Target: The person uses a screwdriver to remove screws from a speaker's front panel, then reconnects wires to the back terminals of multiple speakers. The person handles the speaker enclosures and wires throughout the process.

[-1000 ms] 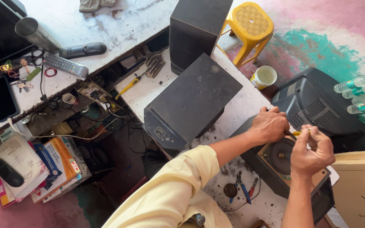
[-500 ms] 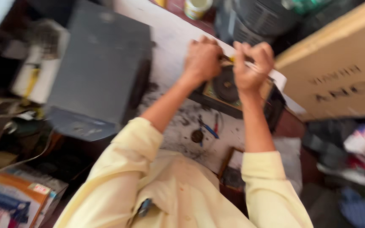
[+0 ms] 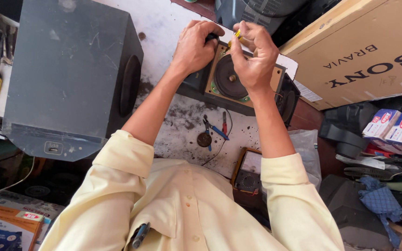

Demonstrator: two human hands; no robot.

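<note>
wooden and boxy, the small speaker lies face-up on the bench, likely stiff but with a fragile cone. left hand grips its corner; right hand pinches a yellow-handled screwdriver.

Person in pale yellow button shirt
Sleeves rolled above elbows, forearms bare; small buttons down the front at frame bottom; dark blue pen clipped in chest pocket, lower left of centre
</note>
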